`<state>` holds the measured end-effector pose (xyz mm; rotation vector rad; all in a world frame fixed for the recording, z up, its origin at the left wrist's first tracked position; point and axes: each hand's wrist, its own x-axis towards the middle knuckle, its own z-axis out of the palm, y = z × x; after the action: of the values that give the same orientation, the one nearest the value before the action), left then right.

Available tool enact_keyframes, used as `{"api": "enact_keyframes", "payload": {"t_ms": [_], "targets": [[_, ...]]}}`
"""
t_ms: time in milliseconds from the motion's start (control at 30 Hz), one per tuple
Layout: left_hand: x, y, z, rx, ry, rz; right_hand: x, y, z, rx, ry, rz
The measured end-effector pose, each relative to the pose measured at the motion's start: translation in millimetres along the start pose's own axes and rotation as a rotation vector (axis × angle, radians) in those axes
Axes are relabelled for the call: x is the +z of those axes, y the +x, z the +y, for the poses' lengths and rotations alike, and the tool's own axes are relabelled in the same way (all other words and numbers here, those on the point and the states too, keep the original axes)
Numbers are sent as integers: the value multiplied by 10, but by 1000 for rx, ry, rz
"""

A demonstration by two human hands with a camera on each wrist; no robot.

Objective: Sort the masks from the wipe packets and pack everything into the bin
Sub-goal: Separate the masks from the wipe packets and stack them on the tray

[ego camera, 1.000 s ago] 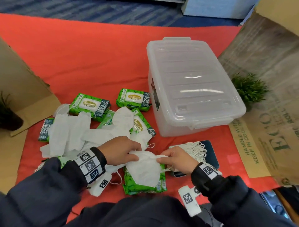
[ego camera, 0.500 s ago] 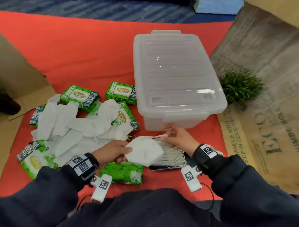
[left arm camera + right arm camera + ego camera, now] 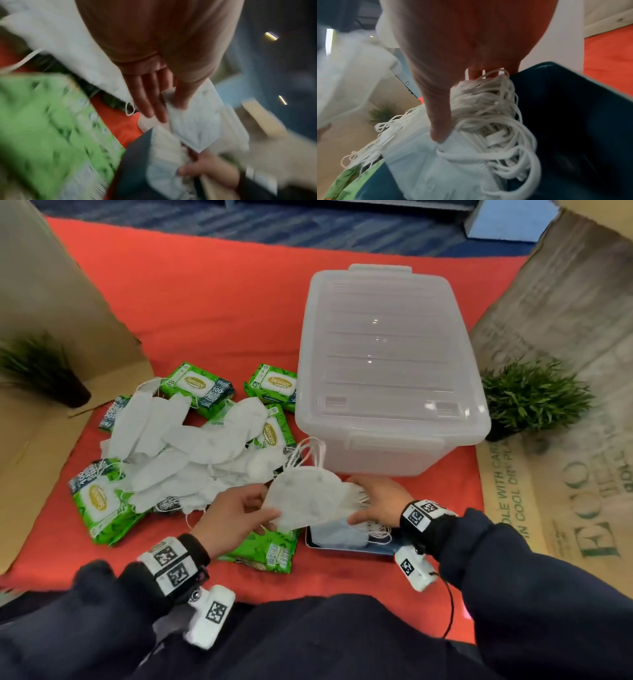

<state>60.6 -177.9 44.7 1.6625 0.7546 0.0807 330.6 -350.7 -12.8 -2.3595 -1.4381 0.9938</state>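
The left hand [image 3: 236, 513] sat low in the middle of the head view, thumb and fingers pinching the left edge of a white mask [image 3: 308, 501] held flat above the red cloth [image 3: 205, 313]. In the left wrist view the same hand [image 3: 154, 83] showed the thumb pressed on top of the mask [image 3: 195, 121] with the other fingers stretched beneath it; that picture was badly blurred. The right hand [image 3: 380, 505], just right of the mask, gripped a stack of masks [image 3: 342, 537] lying on a dark blue tray [image 3: 383, 549]. From the right wrist the thumb [image 3: 436, 115] pressed down on the stack [image 3: 436, 162], and the other fingers were buried in its bunched ear loops [image 3: 489, 108].

Directly under the left hand lay a green wipe packet [image 3: 263, 549]. Left of centre a loose heap of masks [image 3: 178, 453] spread over the cloth, overlapping several more packets, among them one at the lower left [image 3: 99, 505] and two further up [image 3: 197, 386] [image 3: 274, 385]. Above the hands, right of centre, stood the clear plastic bin [image 3: 390, 371] with its lid shut. A small green plant [image 3: 534, 395] stood at the right edge against printed cardboard [image 3: 565, 440], and another plant [image 3: 37, 368] at the far left beside a plain cardboard flap [image 3: 51, 285].
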Motion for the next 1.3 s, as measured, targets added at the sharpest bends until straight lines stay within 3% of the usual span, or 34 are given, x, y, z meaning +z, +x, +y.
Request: {"api": "enact_keyframes", "payload": {"t_ms": [100, 200, 300, 367, 500, 600, 700, 833, 967, 1133, 1300], "targets": [[122, 73, 24, 479, 552, -49, -34, 57, 5, -33, -34, -61], [378, 154, -77, 622, 733, -181, -38, 90, 35, -21, 30, -74], [677, 257, -176, 711, 885, -207, -17, 126, 62, -1, 40, -88], [850, 323, -228, 687, 1039, -252, -12, 107, 53, 8, 43, -103], [1069, 414, -162, 443, 1310, -377, 16, -38, 93, -25, 131, 18], [1054, 417, -162, 475, 1313, -324, 46, -256, 168, -18, 307, 263], [969, 399, -250, 630, 1225, -232, 50, -517, 171, -40, 339, 453], [967, 378, -338, 812, 1150, -195, 152, -716, 60, -214, 289, 149], [1005, 348, -378, 886, 1130, -186, 308, -641, -15, -138, 121, 6], [1017, 366, -389, 815, 1203, -187, 320, -479, -189, 21, -320, 31], [1057, 345, -429, 724, 1250, -202, 381, -361, -346, -8, -645, 65]]}}
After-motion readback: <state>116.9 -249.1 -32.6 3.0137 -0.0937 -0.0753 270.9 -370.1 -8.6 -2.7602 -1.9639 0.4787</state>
